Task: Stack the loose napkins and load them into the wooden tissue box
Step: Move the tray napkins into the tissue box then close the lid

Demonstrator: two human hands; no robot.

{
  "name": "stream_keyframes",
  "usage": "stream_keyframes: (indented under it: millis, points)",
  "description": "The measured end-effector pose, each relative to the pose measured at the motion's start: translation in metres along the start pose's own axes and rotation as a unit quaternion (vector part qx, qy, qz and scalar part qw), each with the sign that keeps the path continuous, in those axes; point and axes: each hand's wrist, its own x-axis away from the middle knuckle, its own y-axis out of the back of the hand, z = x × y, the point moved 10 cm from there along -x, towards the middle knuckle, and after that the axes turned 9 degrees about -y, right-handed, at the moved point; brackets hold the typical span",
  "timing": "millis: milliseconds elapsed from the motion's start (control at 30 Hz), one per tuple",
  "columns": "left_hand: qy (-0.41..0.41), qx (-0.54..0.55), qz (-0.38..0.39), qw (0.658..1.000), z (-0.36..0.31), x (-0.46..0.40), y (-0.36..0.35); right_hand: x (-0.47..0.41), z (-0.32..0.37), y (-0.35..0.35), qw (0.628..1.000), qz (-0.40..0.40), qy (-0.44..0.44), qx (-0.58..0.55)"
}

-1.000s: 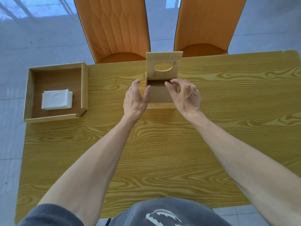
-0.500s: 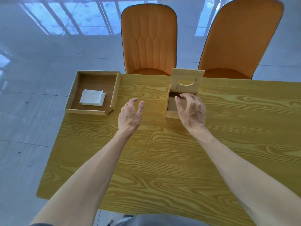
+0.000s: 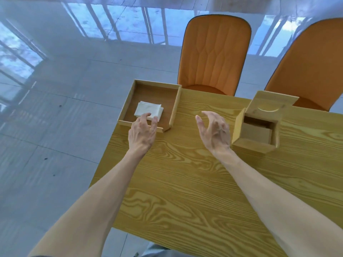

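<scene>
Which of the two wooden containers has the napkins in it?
The shallow open tray at the table's left corner holds the white napkins, touched by the left hand. The tissue box with its raised lid shows none.

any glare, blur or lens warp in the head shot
Head view: strong window glare on the glossy floor; wide-angle warp splays the table edges and tilts the orange chairs; hands, napkins and tissue box stay fairly sharp; soft, even light, faint shadows.

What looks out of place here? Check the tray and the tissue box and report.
Nothing is spilled or damaged. The napkins lie as a slightly uneven pile in the wooden tray, whose near left corner overhangs the table edge. The tissue box stands with its lid open.
</scene>
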Motion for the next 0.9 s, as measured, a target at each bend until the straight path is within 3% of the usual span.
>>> stream_keyframes:
  millis: [333,600,900]
  points:
    - [-0.002,0.017,0.023,1.0,0.061,-0.055,0.016,-0.014,0.084,-0.079,0.998,0.057,-0.012,-0.022]
    - [0.004,0.031,0.059,0.998,0.076,-0.09,0.002,-0.036,0.107,-0.123,0.993,0.103,-0.04,-0.037]
    - [0.054,0.06,0.122,0.989,0.092,-0.116,-0.029,-0.053,0.091,-0.16,0.967,0.16,-0.18,-0.088]
